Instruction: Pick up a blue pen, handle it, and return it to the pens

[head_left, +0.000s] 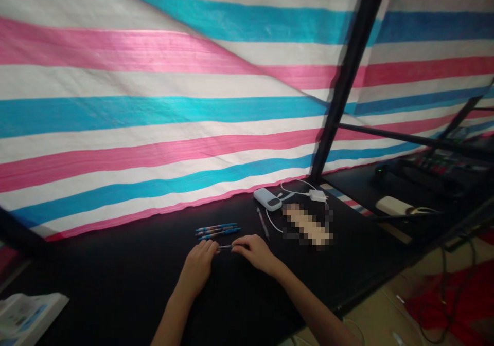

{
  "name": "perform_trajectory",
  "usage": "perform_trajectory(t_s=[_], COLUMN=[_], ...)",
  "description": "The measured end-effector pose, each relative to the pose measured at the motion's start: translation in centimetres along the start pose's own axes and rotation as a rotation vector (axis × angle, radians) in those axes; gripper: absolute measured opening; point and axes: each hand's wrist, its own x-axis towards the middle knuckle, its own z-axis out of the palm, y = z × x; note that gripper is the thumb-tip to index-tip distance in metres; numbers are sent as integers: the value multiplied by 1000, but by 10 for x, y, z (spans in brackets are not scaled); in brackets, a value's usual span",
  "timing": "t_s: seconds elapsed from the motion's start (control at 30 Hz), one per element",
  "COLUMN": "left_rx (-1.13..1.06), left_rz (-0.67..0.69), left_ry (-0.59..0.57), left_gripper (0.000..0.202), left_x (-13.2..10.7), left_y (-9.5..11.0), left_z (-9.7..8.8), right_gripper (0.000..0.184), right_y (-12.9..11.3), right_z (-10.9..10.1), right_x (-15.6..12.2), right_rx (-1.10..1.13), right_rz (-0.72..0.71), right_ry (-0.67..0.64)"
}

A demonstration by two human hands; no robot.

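Both hands meet over the black table around one slim pen (224,248), which lies crosswise between them. My left hand (198,265) is closed on its left end, and my right hand (255,253) pinches its right end with thumb and fingers. Only the short middle stretch of the pen shows; the ends are hidden by my fingers. Just beyond the hands, several blue-patterned pens (216,230) lie side by side on the table. To the right of them a single grey pen (263,223) lies at a slant, apart from the group.
A pale power bank (267,200) with a white cable and a white charger plug (318,196) lies at the back. A blurred-out patch (309,225) sits right of it. A white packet (33,315) is at front left. A black post (343,84) rises behind, before a striped sheet (154,89).
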Motion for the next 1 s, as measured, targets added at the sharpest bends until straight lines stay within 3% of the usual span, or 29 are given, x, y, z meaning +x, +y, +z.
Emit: perform_trajectory(t_s=[0.37,0.6,0.77,0.83,1.0], left_rx=[-139,-109,-85,-78,-80], left_rz=[-151,-136,-140,-133,-110], left_ry=[-116,-147,-143,-152,-176], left_gripper=[23,23,23,22,21], left_x=[-1,0,-1,-1,0], left_y=[1,2,1,2,3], left_z=[2,0,2,2,0], right_gripper=[17,23,17,24,18], right_y=[-8,-11,-14,-15,-12], right_z=[1,2,-1,-2,-1], right_x=[-3,-7,-7,-7,-6], right_rx=[-220,-152,-115,-81,9], right_rz=[-178,-49,-58,-24,-3], right_ry=[95,58,127,102,21])
